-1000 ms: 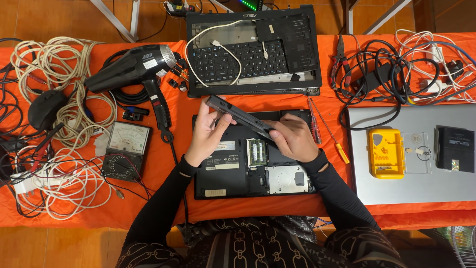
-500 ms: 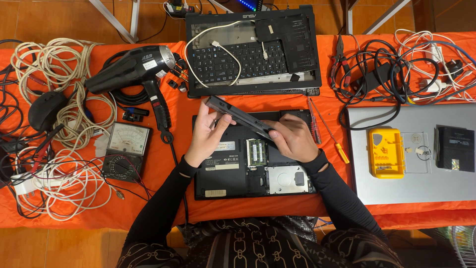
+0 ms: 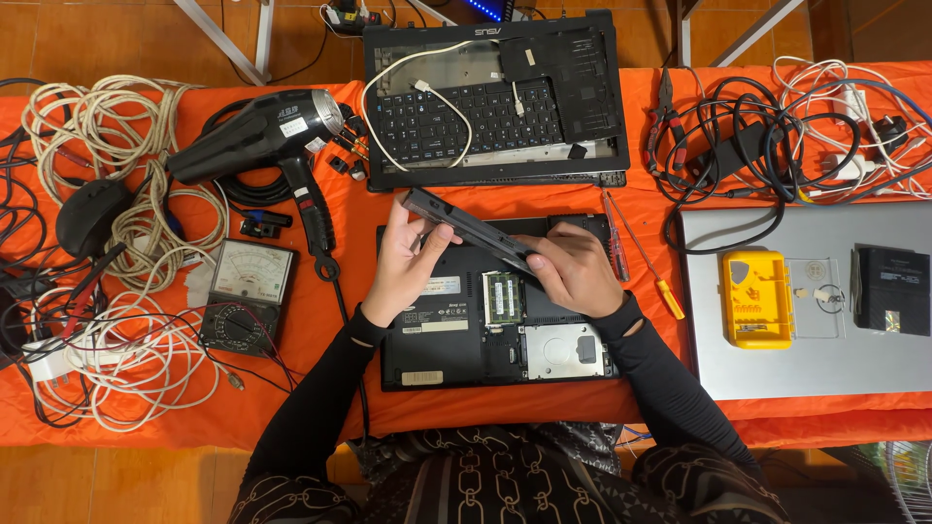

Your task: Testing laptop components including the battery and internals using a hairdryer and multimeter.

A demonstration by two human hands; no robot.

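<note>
Head view: orange table (image 3: pixel 320 388) bearing a silver laptop (image 3: pixel 806 378) at right, an upturned black laptop (image 3: pixel 456 340) near centre with its base opened, and above it a long black drive-shaped module (image 3: pixel 466 225), tilted, grasped at its ends by left hand (image 3: pixel 403 267) and right hand (image 3: pixel 573 272).

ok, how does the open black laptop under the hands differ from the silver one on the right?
The black laptop lies bottom up with covers off, memory sticks and drive bay exposed; the silver laptop is closed and intact. The black one sits beneath both hands, left hand and right hand holding a long black part above it; the silver one carries a yellow case. Both rest on the orange cloth.
</note>
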